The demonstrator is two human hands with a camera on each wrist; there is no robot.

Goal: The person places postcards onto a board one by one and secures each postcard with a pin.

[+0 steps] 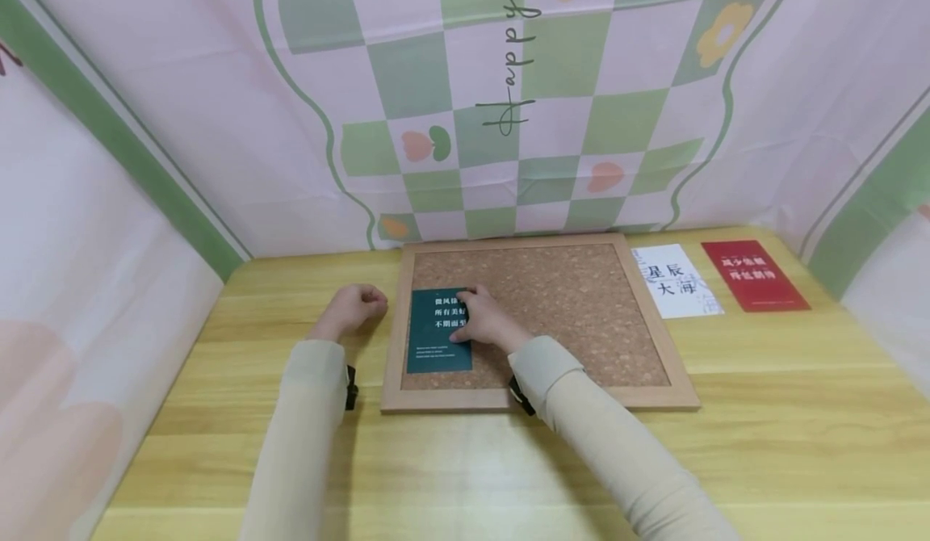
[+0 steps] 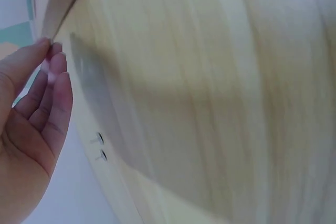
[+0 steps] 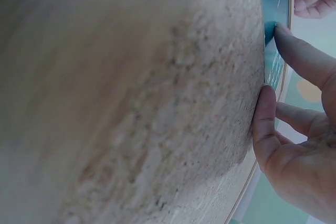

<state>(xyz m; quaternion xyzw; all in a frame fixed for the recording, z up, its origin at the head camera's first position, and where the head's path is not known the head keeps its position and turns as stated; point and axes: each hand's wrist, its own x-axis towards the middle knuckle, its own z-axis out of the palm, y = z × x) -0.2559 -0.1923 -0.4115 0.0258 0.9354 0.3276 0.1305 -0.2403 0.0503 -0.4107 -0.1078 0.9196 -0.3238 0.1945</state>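
A dark green card (image 1: pixel 439 355) with white lettering lies upright on the left part of a wood-framed cork board (image 1: pixel 567 315). My right hand (image 1: pixel 490 319) touches the card along its right side, thumb and fingers fairly straight; in the right wrist view a fingertip (image 3: pixel 282 31) rests on its face. Just outside the frame's left side is my left hand (image 1: pixel 353 307), thumb and forefinger tips brought together. Something small and pale shows at those tips in the left wrist view; I cannot tell what it is. Two thumbtacks (image 2: pixel 100 139) lie on the table near this hand.
Right of the board lie a white card (image 1: pixel 672 283) with black characters and a red card (image 1: pixel 756 274) with white characters. All of this is on a wooden table (image 1: pixel 218 412). A checked cloth (image 1: pixel 479 121) hangs behind the table.
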